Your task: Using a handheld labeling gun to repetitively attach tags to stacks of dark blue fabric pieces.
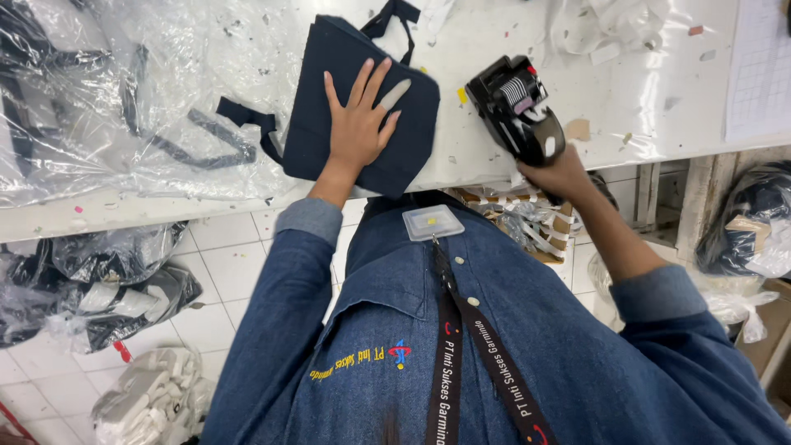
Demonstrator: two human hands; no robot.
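- The left hand (360, 124) lies flat and fully open, fingers spread, palm pressed on a dark navy fabric bag (356, 99); it grips nothing, and the pressure seems meant to keep the cloth smooth and steady.
- The bag rests on the white worktable (626, 107), its near corner overhanging the table edge at 6 o'clock of the hand; its straps (244, 117) trail off at 9 o'clock onto clear plastic sheeting (124, 91).
- The right hand (560, 175) is closed around the handle of a black label gun (517, 115), at 3 o'clock of the bag, its nose held just above the tabletop and aimed towards the bag, likely kept ready.
- Bagged dark goods (99, 284) sit on the floor tiles at 8 o'clock.
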